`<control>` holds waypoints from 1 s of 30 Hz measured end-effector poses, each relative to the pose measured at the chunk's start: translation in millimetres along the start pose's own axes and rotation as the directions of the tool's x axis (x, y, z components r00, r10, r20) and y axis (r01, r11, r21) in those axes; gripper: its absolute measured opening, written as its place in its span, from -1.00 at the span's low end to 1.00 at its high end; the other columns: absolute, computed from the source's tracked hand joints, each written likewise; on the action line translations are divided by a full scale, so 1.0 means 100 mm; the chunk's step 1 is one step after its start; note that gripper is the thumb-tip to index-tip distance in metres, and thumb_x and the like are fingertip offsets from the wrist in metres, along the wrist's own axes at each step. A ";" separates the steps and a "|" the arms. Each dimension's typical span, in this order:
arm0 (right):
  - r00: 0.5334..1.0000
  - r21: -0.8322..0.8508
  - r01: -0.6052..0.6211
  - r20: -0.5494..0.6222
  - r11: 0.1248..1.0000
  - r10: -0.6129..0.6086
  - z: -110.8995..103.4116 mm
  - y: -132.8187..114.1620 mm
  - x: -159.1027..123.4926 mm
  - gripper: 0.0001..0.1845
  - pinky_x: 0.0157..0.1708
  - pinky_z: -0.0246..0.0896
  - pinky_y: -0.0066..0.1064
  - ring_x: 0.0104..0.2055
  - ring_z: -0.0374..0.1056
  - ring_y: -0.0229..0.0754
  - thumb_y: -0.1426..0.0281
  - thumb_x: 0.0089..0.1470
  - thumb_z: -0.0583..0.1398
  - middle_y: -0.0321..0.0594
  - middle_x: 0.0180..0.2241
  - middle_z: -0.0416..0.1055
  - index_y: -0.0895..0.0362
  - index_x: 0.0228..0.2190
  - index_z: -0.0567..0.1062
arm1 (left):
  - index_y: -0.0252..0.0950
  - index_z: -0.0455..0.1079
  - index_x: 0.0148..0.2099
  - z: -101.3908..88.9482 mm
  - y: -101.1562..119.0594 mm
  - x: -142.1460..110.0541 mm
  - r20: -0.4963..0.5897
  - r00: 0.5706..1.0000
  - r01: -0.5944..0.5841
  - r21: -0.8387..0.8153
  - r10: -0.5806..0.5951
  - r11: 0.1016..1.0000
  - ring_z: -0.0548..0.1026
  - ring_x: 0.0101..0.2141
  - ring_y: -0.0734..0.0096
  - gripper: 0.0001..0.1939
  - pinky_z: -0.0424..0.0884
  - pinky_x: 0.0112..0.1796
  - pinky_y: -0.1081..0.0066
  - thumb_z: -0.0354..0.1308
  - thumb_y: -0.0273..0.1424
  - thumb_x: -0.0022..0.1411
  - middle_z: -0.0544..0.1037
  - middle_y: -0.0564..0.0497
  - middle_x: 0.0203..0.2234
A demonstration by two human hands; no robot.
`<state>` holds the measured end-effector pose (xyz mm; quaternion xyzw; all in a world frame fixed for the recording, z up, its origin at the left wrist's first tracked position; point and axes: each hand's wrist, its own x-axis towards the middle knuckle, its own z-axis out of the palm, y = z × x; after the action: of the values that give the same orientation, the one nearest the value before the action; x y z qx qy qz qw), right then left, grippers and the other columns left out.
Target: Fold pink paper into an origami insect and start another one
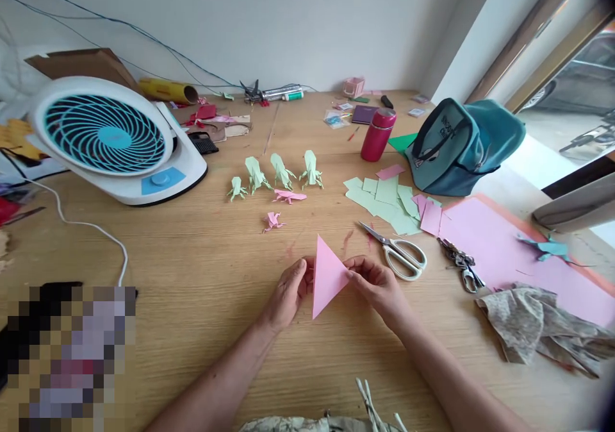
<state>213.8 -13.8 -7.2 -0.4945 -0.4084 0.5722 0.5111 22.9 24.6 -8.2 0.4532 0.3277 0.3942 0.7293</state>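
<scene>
A sheet of pink paper (327, 278), folded into a triangle, is held upright just above the wooden table. My left hand (289, 291) grips its long left edge, the fingers partly hidden behind the paper. At the right-hand corner, my right hand (377, 286) pinches the paper between thumb and fingers. Beyond my hands stand several folded pale green paper figures (280, 170), shaped like beetles. In front of them lie a pink folded insect (289, 196) and a pink folded frog-like figure (273, 221). White-handled scissors (403, 257) rest on the table right of my right hand.
Loose green paper pieces (379, 196) and a large pink sheet (485, 243) lie to the right, with keys (462, 265) and a crumpled cloth (521, 316). Behind are a red flask (377, 136) and a teal bag (468, 147). A white fan (115, 138) stands left, its cord trailing forward.
</scene>
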 end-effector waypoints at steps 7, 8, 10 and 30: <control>1.000 -0.022 -0.002 0.026 1.000 0.002 0.02 0.01 -0.04 -0.73 -0.34 0.17 -0.40 -0.36 0.28 -0.23 0.16 0.08 0.31 -0.27 -0.38 0.42 0.09 -0.27 0.52 | -0.34 0.42 -0.28 0.05 0.04 0.00 -0.101 0.995 0.008 0.148 0.007 0.989 0.39 -0.37 0.48 -0.74 0.31 -0.30 0.51 0.35 -0.27 0.12 0.50 0.05 -0.40; 0.999 -0.021 -0.004 0.036 1.000 0.004 0.04 0.01 -0.05 -0.71 -0.33 0.18 -0.40 -0.34 0.29 -0.22 0.15 0.08 0.31 -0.27 -0.36 0.42 0.08 -0.25 0.50 | -0.34 0.41 -0.27 0.06 0.03 -0.01 -0.101 0.995 0.013 0.156 0.003 0.988 0.38 -0.38 0.49 -0.74 0.31 -0.31 0.51 0.34 -0.27 0.12 0.50 0.05 -0.40; 0.998 -0.026 -0.013 0.062 1.000 0.014 0.07 -0.01 -0.07 -0.66 -0.31 0.21 -0.39 -0.31 0.31 -0.20 0.14 0.05 0.32 -0.25 -0.31 0.43 0.08 -0.21 0.48 | -0.33 0.39 -0.25 0.08 0.02 -0.02 -0.090 0.996 0.009 0.187 0.008 0.982 0.39 -0.39 0.49 -0.75 0.31 -0.33 0.52 0.32 -0.29 0.13 0.49 0.05 -0.40; 0.999 -0.241 -0.001 0.036 0.970 0.010 0.04 0.00 -0.11 -0.65 -0.50 -0.05 -0.45 -0.49 0.09 -0.29 0.14 0.11 0.26 -0.34 -0.54 0.24 0.14 -0.47 0.37 | -0.32 0.32 -0.41 0.12 0.02 -0.10 -0.031 0.995 -0.065 0.479 0.090 0.875 0.29 -0.53 0.55 -0.81 0.23 -0.47 0.54 0.14 -0.36 0.24 0.35 0.12 -0.57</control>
<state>209.8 -24.9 -4.5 -0.5434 -0.4830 0.5288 0.4380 27.6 11.8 -1.1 0.6212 0.4153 0.3418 0.5699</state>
